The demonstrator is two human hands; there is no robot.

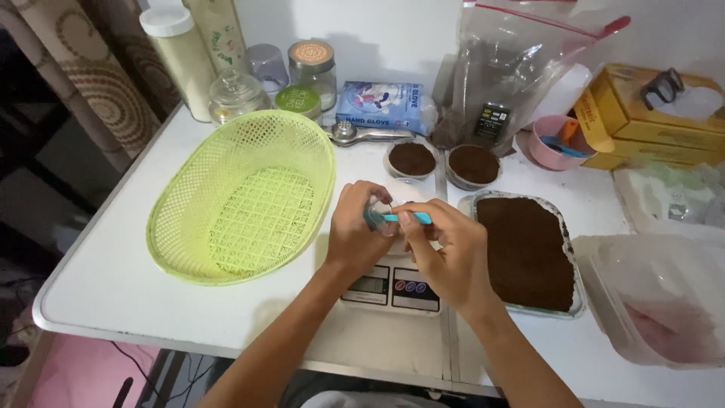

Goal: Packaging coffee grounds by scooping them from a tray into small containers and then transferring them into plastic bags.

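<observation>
Fingers of the left hand clasp a small clear cup; the right hand pinches a teal spoon.

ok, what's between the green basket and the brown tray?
Head view: both hands, left and right, over a scale, between basket and tray.

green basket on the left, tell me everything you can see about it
The green basket is a pale lime oval that looks like moulded plastic, with a lattice floor and slotted, flaring walls under a smooth rim. It looks empty. It sits on the white table, left of the kitchen scale, with its far rim tipped up toward the jars behind. The left hand is just beside its right rim; whether they touch is unclear. Nothing else appears to touch it.
</observation>
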